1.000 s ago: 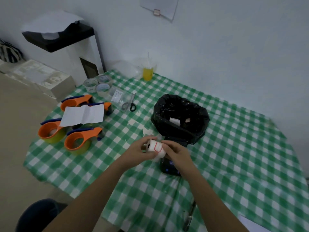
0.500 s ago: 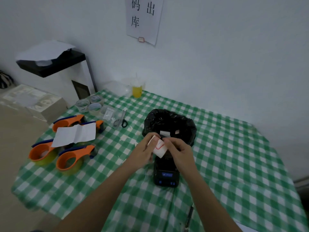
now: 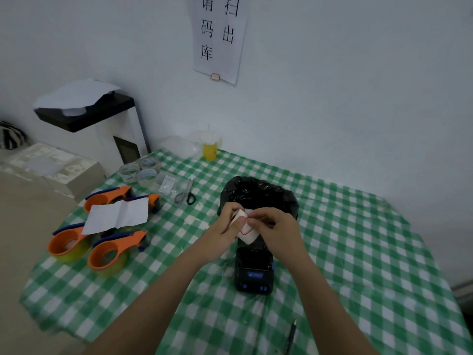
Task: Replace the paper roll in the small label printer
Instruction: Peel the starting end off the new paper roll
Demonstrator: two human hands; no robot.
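Note:
A small white label roll (image 3: 246, 233) with red-outlined labels is held in the air above the black label printer (image 3: 254, 272), which lies on the green checked tablecloth (image 3: 358, 252). My left hand (image 3: 225, 228) grips the roll from the left. My right hand (image 3: 277, 230) pinches the roll's top edge from the right. The printer's top looks open, but my hands hide its far end.
A black bin bag (image 3: 258, 194) stands just behind my hands. Several orange tape dispensers (image 3: 107, 252) and a white sheet (image 3: 117, 217) lie at the left. Scissors (image 3: 185, 196), tape rolls (image 3: 140, 170) and a yellow cup (image 3: 210, 149) sit farther back. A pen (image 3: 290, 335) lies near the front edge.
Both hands have lifted the roll up and away from me, toward the bin bag, uncovering the printer below. The camera has tilted upward, showing more of the wall.

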